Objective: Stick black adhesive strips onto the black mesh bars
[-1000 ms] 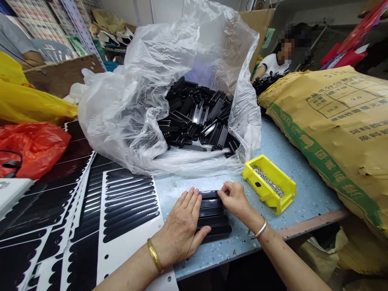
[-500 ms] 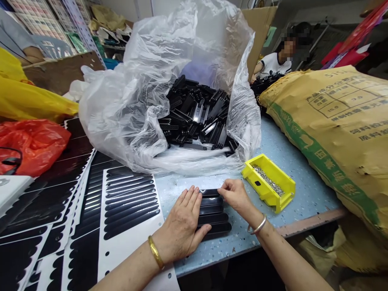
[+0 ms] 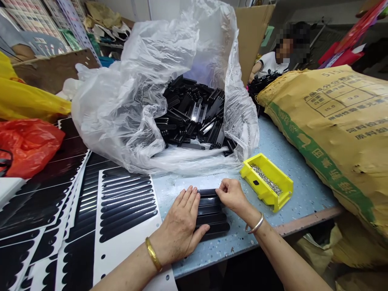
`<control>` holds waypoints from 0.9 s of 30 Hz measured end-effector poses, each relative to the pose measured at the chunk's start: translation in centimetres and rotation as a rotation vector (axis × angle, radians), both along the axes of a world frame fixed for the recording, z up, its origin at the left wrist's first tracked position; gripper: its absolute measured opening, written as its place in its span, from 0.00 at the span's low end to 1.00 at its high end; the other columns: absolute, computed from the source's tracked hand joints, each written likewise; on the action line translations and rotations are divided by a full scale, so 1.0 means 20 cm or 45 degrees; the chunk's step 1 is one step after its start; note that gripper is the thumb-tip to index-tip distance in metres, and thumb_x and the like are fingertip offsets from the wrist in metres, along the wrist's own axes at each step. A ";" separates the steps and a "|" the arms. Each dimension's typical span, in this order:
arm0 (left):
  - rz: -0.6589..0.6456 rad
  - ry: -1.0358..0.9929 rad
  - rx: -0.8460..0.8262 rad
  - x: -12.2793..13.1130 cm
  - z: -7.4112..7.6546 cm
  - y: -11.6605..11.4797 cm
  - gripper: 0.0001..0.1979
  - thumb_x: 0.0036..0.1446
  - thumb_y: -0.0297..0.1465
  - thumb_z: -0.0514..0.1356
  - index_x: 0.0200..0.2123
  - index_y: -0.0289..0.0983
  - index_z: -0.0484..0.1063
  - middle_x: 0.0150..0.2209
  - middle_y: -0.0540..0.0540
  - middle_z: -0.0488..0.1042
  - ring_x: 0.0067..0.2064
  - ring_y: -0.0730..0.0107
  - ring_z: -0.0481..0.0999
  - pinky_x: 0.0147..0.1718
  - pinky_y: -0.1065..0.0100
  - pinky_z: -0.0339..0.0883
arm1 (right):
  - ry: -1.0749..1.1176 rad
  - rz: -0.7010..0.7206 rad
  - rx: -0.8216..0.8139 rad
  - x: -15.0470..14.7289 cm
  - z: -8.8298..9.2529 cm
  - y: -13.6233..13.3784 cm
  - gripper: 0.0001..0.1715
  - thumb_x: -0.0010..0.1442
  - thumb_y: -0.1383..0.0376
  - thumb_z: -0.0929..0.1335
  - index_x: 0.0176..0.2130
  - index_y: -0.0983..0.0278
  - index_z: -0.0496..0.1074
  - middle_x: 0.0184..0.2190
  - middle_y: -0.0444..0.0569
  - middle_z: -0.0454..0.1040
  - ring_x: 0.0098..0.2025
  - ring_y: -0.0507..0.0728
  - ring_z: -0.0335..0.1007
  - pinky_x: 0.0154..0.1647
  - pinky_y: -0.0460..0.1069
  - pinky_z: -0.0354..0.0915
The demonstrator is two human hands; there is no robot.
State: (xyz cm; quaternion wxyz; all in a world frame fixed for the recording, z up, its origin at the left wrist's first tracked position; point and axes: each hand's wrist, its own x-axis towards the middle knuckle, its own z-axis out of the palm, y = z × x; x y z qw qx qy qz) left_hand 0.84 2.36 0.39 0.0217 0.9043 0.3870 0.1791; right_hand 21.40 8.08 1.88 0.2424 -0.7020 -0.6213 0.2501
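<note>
Several long black strips (image 3: 210, 209) with rounded ends lie side by side on the blue speckled table (image 3: 239, 242). My left hand (image 3: 183, 222) rests over their left ends, fingers stretched and thumb spread. With thumb and index finger together, my right hand (image 3: 232, 196) pinches the right end of the farthest strip (image 3: 206, 192); the exact grip is hidden by the fingers. Left of my left hand lies a white backing sheet (image 3: 127, 248) carrying a row of glossy black stickers (image 3: 127, 206) shaped like the strips.
A clear plastic bag (image 3: 127, 101) full of black plastic parts (image 3: 194, 113) stands behind my hands. At right are a yellow bin (image 3: 269, 182) of small metal pieces and a large printed sack (image 3: 333, 121). More black sheets (image 3: 36, 202) and a red bag (image 3: 30, 145) lie left. A person (image 3: 271, 62) sits behind.
The whole view has shifted slightly, so things appear a little farther left. Both hands keep nearly the same places on the strips, the right still pinching at the farthest one.
</note>
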 end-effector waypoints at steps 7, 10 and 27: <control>0.001 -0.028 -0.010 0.00 0.01 0.00 0.37 0.61 0.46 0.53 0.63 0.23 0.59 0.65 0.26 0.57 0.68 0.44 0.52 0.63 0.47 0.54 | -0.074 0.023 0.007 0.00 -0.01 0.01 0.12 0.45 0.71 0.67 0.15 0.62 0.62 0.14 0.43 0.65 0.19 0.51 0.59 0.22 0.46 0.52; -0.003 -0.037 -0.004 0.00 0.01 0.00 0.37 0.61 0.46 0.54 0.63 0.22 0.59 0.65 0.26 0.58 0.68 0.44 0.53 0.63 0.47 0.54 | -0.103 0.022 0.009 0.02 -0.01 0.00 0.13 0.46 0.69 0.68 0.16 0.62 0.62 0.14 0.43 0.66 0.19 0.51 0.59 0.22 0.46 0.52; 0.038 -0.071 -0.039 -0.01 0.01 -0.01 0.36 0.62 0.47 0.53 0.63 0.26 0.58 0.65 0.27 0.57 0.68 0.44 0.53 0.62 0.45 0.57 | 0.539 0.046 0.027 0.07 -0.07 -0.05 0.13 0.50 0.57 0.68 0.25 0.64 0.74 0.15 0.44 0.70 0.14 0.51 0.61 0.16 0.46 0.56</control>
